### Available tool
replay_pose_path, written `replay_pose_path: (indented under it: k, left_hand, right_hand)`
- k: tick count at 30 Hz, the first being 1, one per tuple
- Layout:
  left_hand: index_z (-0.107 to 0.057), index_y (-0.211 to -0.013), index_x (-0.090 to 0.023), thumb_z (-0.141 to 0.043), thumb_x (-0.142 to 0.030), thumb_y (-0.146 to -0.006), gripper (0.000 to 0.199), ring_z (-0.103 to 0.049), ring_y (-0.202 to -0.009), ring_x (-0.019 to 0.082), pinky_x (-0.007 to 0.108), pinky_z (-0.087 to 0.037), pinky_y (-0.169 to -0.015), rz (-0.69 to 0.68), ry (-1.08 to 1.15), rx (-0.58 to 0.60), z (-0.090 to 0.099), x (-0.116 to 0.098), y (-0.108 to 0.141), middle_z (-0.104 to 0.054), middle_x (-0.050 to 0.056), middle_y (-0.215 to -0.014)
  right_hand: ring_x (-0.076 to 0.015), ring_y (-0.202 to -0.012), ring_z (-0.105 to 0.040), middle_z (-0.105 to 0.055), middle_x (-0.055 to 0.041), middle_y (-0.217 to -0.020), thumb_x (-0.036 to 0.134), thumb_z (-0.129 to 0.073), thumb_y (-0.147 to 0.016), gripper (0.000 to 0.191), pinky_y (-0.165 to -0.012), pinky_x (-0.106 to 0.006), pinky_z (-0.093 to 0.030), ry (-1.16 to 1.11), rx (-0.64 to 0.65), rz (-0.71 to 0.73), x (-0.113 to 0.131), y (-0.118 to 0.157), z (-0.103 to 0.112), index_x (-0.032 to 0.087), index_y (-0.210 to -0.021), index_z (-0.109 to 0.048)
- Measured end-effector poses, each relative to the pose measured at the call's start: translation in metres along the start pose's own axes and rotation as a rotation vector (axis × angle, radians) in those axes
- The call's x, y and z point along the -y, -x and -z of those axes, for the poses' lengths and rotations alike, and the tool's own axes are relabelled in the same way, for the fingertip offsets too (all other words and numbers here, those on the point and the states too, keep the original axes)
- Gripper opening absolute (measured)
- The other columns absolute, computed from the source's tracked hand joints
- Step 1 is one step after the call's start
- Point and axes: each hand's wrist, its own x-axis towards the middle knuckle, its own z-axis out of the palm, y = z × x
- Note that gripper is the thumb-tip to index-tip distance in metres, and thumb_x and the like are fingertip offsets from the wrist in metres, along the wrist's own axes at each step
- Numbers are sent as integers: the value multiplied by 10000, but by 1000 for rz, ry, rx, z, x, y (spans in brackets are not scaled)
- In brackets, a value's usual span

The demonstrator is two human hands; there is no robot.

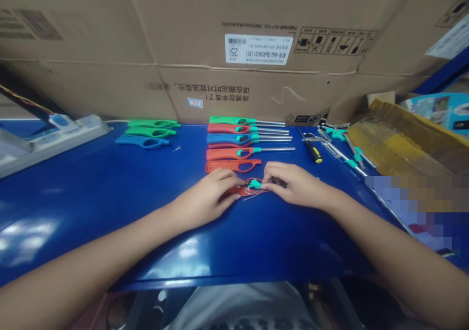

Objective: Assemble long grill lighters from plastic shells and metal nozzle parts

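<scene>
Here, a red handle shell [242,192] lies lengthwise left to right, the left hand [210,193] gripping one end, the nearer right hand [293,184] pinching its teal trigger [254,184].

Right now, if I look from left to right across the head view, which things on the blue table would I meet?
White power strip, blue handle piece, orange lighter with metal tube, black-and-yellow screwdriver, yellow-taped packaging.
</scene>
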Motion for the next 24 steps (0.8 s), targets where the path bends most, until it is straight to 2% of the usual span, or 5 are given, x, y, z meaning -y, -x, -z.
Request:
replay_pose_path:
  k: [8, 17, 24]
  left_hand:
    - [-632, -1220, -176, -577, -184, -957, 269, -617, -1105, 232, 388, -524, -973, 46, 28, 0, -2, -1, 0, -658, 105, -1152]
    - [-642, -1138, -179, -585, -212, -945, 203, -646, -1008, 215, 365, -540, -906, 95, 93, 13, -2, -2, 0, -666, 89, -1110]
    - [-601, -1116, -183, -593, -208, -925, 193, -655, -973, 210, 366, -548, -886, 122, 146, -19, -3, -5, -2, -673, 79, -1075]
  right_hand:
    - [-176, -852, -613, -656, -49, -944, 243, -515, -1005, 134, -741, -283, -448, 98, 42, 111, 7, -1, 0, 203, -943, -627]
    - [-190, -777, -574, -655, -76, -885, 213, -447, -1015, 203, -666, -295, -414, 436, -3, 294, 14, 0, -3, 170, -915, -618]
    - [-177, -788, -586, -670, -74, -919, 174, -443, -1000, 223, -664, -293, -417, 433, 27, 307, 15, 1, -3, 171, -921, -651]
